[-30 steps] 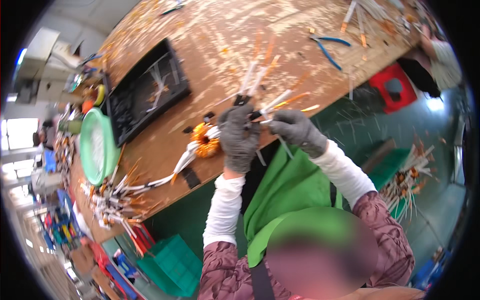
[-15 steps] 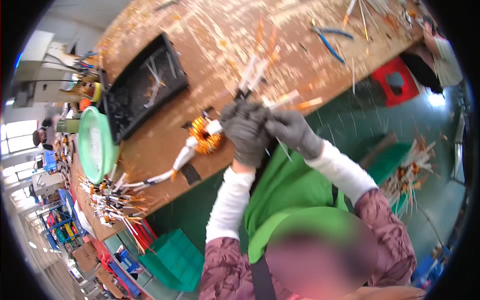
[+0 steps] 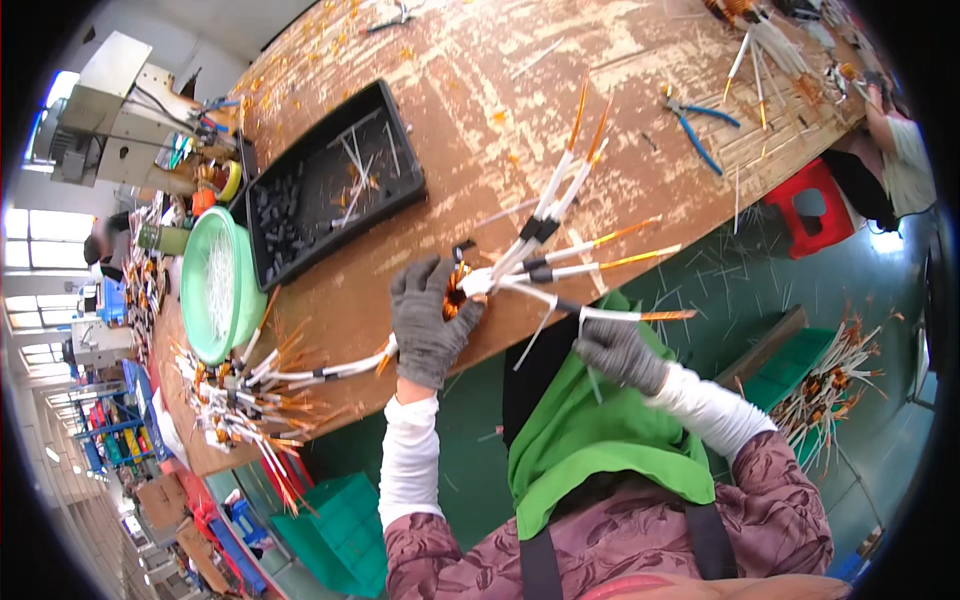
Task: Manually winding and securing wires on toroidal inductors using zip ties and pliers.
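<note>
A ring-shaped copper coil (image 3: 455, 292) lies at the table's near edge, partly hidden by my grey-gloved left hand (image 3: 430, 325), which is curled over it. From the coil fan out several white-sleeved wire leads (image 3: 575, 270) with bare copper ends and black sleeves part way along. My right hand (image 3: 622, 352), also gloved in grey, has its fingers bent closed at the nearest lead (image 3: 625, 315), just past its black sleeve. Another white-sleeved lead (image 3: 345, 372) runs left from under my left hand toward a pile of similar coils (image 3: 240, 395).
A black tray (image 3: 330, 225) holds small black sleeves and white tube pieces. Left of it stands a green basin (image 3: 205, 290) of white tubes. Blue-handled pliers (image 3: 698, 130) lie at the far right. A red stool (image 3: 810, 215) and another person's arm (image 3: 885, 125) are at the right.
My hands have parted: the left has moved left onto the coil, the right slightly lower. The coil has shifted right, and its leads now lie spread apart.
</note>
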Available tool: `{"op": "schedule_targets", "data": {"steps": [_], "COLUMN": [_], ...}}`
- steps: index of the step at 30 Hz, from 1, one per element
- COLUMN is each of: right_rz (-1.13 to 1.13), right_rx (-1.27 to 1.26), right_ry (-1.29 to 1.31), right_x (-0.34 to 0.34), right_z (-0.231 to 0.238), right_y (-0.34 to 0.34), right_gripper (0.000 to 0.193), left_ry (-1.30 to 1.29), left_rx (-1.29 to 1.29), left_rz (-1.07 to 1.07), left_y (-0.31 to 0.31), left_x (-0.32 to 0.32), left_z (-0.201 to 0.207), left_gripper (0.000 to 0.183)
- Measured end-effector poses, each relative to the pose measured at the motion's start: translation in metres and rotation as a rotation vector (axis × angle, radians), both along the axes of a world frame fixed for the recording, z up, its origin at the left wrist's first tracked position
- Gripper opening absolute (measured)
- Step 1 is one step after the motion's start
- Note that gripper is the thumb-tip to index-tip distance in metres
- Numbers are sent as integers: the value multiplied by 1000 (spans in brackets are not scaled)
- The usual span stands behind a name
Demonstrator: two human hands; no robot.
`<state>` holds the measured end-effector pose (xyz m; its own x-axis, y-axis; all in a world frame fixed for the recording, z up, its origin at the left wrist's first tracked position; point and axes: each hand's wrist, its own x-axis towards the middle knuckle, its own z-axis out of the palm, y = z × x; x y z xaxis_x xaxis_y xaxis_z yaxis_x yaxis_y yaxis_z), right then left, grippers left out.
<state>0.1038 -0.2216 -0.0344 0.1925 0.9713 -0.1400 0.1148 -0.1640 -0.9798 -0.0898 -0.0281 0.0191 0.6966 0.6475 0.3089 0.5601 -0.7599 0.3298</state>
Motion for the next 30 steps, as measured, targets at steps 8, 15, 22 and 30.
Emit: {"op": "schedule_targets", "data": {"steps": [8,15,22,30], "right_rz": [-199,-99,-138,98], "right_rx": [-36,-246,-266,-295], "right_ry": [195,159,128,283], "right_x": [23,38,34,73], "right_z": [-7,12,16,67], "right_y": [1,-17,-29,-15], "right_gripper": [28,40,32,23], "left_ry": [-1,207,586,-182], "left_rx": [-112,-154,-240,-423], "left_rz": [-53,383,641,242], "left_y": [61,217,253,251], "left_x": [-9,-29,43,-4], "left_z": [36,25,-8,9], "left_gripper": [30,34,59,16]}}
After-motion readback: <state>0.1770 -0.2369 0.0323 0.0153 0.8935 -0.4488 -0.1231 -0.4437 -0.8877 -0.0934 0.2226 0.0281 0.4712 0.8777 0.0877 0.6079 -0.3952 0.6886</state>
